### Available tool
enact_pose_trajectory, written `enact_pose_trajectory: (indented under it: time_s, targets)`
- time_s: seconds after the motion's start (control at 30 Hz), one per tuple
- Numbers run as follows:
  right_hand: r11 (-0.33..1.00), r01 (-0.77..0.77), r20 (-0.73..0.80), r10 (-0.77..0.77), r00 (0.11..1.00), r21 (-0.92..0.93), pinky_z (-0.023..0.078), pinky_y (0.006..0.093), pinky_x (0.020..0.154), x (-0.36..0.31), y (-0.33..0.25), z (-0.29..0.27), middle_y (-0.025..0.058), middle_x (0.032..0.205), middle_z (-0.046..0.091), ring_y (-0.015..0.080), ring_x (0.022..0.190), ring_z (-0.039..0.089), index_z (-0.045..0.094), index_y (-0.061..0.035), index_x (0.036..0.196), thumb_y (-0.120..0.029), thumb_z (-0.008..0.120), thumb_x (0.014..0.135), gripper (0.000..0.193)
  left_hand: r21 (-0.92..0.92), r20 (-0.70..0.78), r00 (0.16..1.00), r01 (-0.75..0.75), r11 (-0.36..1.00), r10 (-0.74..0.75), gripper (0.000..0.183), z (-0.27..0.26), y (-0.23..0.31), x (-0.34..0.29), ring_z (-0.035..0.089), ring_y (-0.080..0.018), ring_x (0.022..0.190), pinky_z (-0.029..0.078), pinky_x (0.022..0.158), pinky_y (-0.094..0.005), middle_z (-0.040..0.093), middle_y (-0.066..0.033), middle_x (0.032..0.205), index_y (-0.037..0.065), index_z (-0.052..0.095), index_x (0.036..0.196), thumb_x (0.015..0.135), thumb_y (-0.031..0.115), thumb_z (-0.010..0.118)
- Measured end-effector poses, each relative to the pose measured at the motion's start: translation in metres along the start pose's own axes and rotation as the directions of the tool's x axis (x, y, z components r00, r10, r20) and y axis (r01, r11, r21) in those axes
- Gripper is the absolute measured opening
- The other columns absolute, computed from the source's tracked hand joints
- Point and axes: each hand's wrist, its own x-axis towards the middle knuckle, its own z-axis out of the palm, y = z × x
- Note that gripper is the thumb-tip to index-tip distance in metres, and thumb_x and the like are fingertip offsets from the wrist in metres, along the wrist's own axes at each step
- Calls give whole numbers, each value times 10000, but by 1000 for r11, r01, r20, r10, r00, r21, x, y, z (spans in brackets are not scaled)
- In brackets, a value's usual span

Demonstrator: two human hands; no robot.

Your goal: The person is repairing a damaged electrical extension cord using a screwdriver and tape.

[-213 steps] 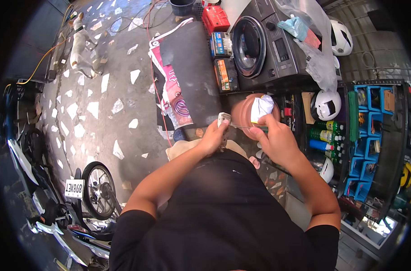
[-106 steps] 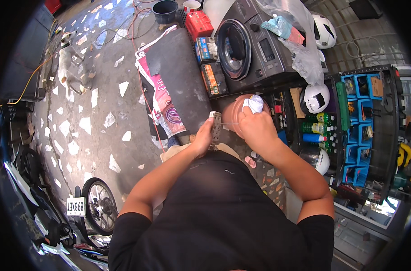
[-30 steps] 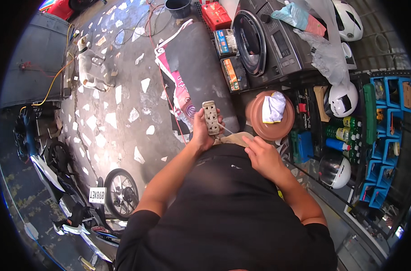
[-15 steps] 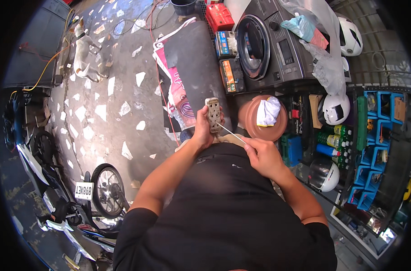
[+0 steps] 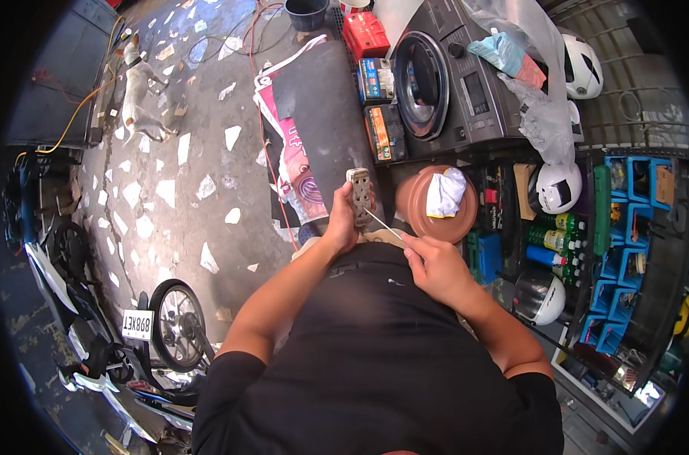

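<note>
My left hand (image 5: 346,218) is wrapped round a dirty off-white power strip (image 5: 359,186), held upright in front of my waist with its socket side showing. In my right hand (image 5: 440,265) is a screwdriver (image 5: 385,227); its thin pale shaft slants up and left, while the handle is hidden in my fingers. The tip meets the lower right part of the strip, though whether it sits in an opening or only against the edge is too small to tell.
A dark padded bench (image 5: 325,98) stretches ahead. To its right are a brown round stool (image 5: 413,199) with a white cloth (image 5: 445,193), stacked batteries (image 5: 385,133) and a washing machine (image 5: 473,91). Blue bins (image 5: 613,258) line the right; a motorcycle wheel (image 5: 179,326) and a dog (image 5: 141,95) are left.
Both hands keep their hold, and the screwdriver tip stays at the strip's lower right. The whole view has shifted slightly, and the dog's hind legs have moved a little.
</note>
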Motion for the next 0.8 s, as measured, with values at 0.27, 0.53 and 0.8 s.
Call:
enact_pose_trajectory:
  time_s: [0.27,0.53,0.8]
  targets:
    - [998,-31,11,30,999,53,561,462,778,4,-7,-5,250,986,708,429,866,688,715,14,1141,-108,616,930,263,0,-21,1000,-10,1000,10,507,5,3,-3,602,-196,845,500,802,-340,636,-71,937,27,598,1194,1032,464,400]
    - [764,-452,316,335,888,460,495,307,635,23,11,-5,34,794,636,108,702,595,690,32,1188,-184,582,1024,292,151,-19,999,-36,988,40,511,8,6,-7,603,-186,886,487,836,-331,638,-64,973,31,608,1205,1039,465,395]
    - [867,226,333,-75,940,-443,514,334,517,29,21,-23,75,736,663,209,576,661,629,-83,1374,-128,528,986,403,343,24,1000,-12,939,4,520,1,8,-3,595,-173,891,479,802,-319,627,-65,994,51,588,1189,1039,509,395]
